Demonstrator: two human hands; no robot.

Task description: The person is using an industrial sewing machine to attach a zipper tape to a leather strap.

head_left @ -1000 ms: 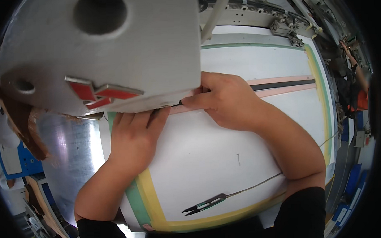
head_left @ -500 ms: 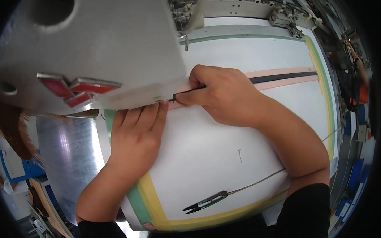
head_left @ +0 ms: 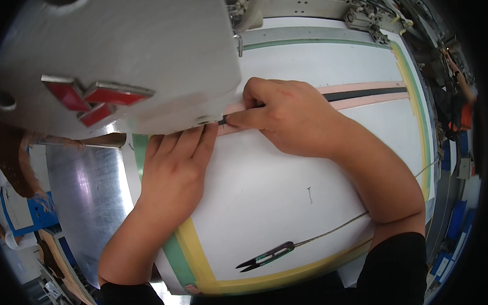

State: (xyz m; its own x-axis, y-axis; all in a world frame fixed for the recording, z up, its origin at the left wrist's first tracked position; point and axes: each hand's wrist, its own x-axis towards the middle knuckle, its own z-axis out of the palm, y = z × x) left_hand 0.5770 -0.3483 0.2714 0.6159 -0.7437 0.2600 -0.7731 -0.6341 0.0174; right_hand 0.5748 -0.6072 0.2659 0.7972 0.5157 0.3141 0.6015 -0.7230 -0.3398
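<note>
A black strip (head_left: 368, 94) runs across the white board over a wider pink band (head_left: 379, 100). My right hand (head_left: 296, 115) is closed in a pinch on the black strip, thumb and forefinger close to the machine head. To its left my left hand (head_left: 174, 168) lies flat with fingers stretched forward, pressing beside the strip. The tips of most of its fingers pass under the edge of the grey machine head (head_left: 159, 42), which hides them and the strip's left end.
Thread snips (head_left: 266, 256) on a cord lie on the white board (head_left: 267, 189) near its front edge, which has yellow and green tape. A loose thread (head_left: 310, 195) lies nearby. A metal rail with clamps (head_left: 363, 19) spans the back. A shiny metal surface (head_left: 89, 195) is at left.
The view has shifted slightly, so the machine head sits a little higher. Both hands keep nearly the same place and the same hold.
</note>
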